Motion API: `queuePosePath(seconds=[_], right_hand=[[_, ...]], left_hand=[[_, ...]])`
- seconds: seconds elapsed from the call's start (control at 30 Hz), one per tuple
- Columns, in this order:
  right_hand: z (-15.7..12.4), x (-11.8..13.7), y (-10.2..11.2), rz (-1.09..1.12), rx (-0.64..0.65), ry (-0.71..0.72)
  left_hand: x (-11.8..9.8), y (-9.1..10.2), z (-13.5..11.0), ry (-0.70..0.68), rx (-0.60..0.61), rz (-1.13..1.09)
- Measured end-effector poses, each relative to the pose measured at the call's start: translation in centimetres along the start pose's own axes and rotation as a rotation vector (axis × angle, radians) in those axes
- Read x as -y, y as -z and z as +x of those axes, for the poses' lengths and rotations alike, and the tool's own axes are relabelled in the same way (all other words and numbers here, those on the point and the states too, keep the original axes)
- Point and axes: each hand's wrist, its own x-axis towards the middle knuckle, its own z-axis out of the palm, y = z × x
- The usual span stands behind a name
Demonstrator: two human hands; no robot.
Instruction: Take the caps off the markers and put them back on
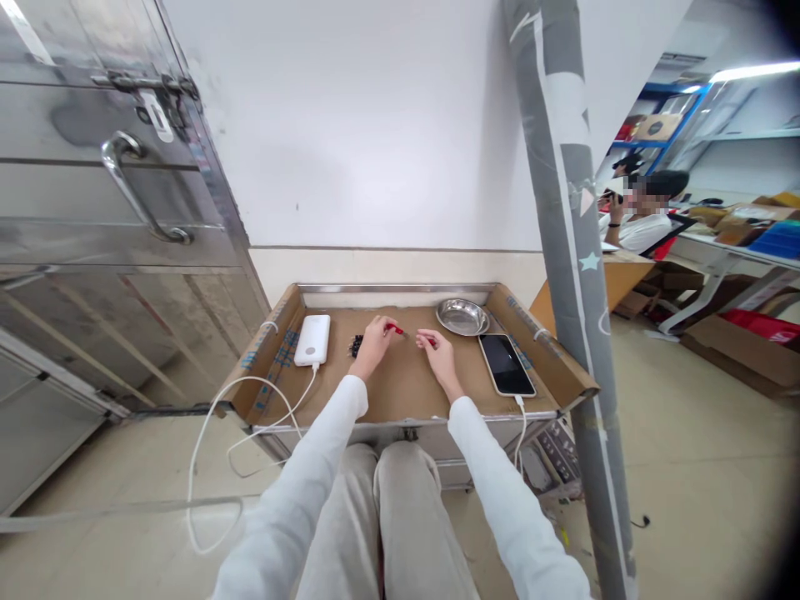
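Two bare hands work close together, just apart, over the middle of a cardboard-lined table (406,387): the left hand (375,338) grips a red-handled tool (394,327), its tip turned toward the right hand (438,346), whose fingertips pinch what is probably a small red piece (431,341), too tiny to make out for certain. Beside the left wrist, partly covered by it, lie small black pieces (356,346); farther left is a white power bank (312,338) with its cable (307,388) plugged in. Beyond the right hand sit a round metal dish (461,317) and, nearer the person, a phone (506,364) on a white lead (521,425). Folded cardboard walls edge the surface. A tall grey roll (566,217) leans at the right, blocking some of the room, where another person (641,221) sits; a steel door (81,192) stands left. Both forearms, white-sleeved, angle inward, palms low.
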Motion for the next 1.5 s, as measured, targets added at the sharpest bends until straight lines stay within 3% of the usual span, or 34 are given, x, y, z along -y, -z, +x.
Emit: queuePosePath(seconds=[0.1, 0.2, 0.3, 0.47, 0.73, 0.9, 1.0, 1.13, 1.2, 1.37, 1.5], right_hand=[[-0.8, 0.7, -0.5, -0.31, 0.122, 0.201], [-1.6, 1.5, -0.6, -0.551, 0.327, 0.359], [-2.2, 1.8, -0.4, -0.754, 0.321, 0.405], [-2.3, 1.1, 0.2, -0.996, 0.231, 0.345], [-1.1, 0.7, 0.0, -1.101, 0.13, 0.283], [-1.0, 0.8, -0.2, -1.132, 0.123, 0.31], [-1.2, 0.9, -0.2, -1.13, 0.133, 0.313], [-1.5, 0.8, -0.2, -1.095, 0.125, 0.285], [-1.6, 0.8, -0.1, -1.064, 0.124, 0.272], [-2.1, 1.1, -0.1, -0.929, 0.116, 0.217], [-2.8, 1.9, -0.9, -0.645, 0.235, 0.21]], left_hand=[[0.1, -1.5, -1.3, -0.105, 0.109, 0.321], [-0.2, -2.3, -3.1, -0.124, 0.086, 0.467], [-0.6, -2.3, -4.5, -0.099, 0.053, 0.479], [-0.7, -2.2, -5.3, -0.133, 0.142, 0.418], [0.5, -3.5, -3.7, -0.101, 0.128, 0.439], [-0.3, -3.5, -3.1, -0.052, 0.067, 0.512], [-1.1, -2.8, -4.0, 0.014, -0.015, 0.599], [-1.5, -1.1, -6.2, 0.229, -0.215, 0.663], [-1.3, -0.3, -7.2, 0.301, -0.248, 0.689], [-0.9, 1.0, -8.8, 0.28, -0.102, 0.711], [-0.8, 1.2, -9.3, 0.134, 0.031, 0.473]])
